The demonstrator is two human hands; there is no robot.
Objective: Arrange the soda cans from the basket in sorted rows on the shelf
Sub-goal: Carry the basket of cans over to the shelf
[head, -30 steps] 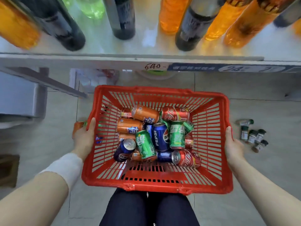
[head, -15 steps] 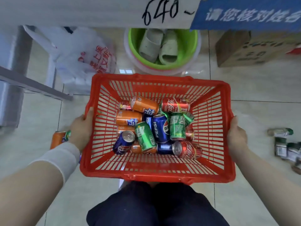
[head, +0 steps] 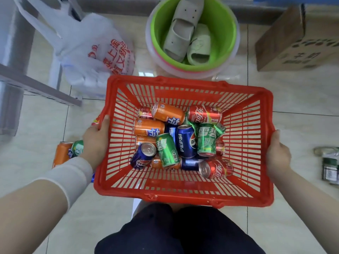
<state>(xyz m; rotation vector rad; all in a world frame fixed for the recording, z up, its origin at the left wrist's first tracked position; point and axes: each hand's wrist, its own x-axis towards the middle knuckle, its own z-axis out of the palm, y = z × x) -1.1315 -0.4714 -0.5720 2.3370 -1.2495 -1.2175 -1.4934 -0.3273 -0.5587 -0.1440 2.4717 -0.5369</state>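
Observation:
A red plastic basket [head: 183, 197] sits in front of my knees, above the tiled floor. Several soda cans lie jumbled inside it: orange cans [head: 168, 112], a blue Pepsi can [head: 186, 141], green cans [head: 206, 139] and red cola cans [head: 204, 114]. My left hand [head: 95, 140] grips the basket's left rim, thumb over the edge. My right hand [head: 278, 154] grips the right rim. The shelf is out of view.
An orange can [head: 61, 153] and a green can [head: 78, 147] lie on the floor left of the basket. Beyond it are a white plastic bag [head: 91, 52], a green tub [head: 223, 21] holding slippers, and a cardboard box [head: 297, 41]. Small bottles [head: 330, 165] lie at right. A grey shelf frame [head: 36, 85] stands left.
The view has dropped from the shelf of bottles down to the floor. The basket has come lower with both hands still on its rims; the tub, bag and box have come into view.

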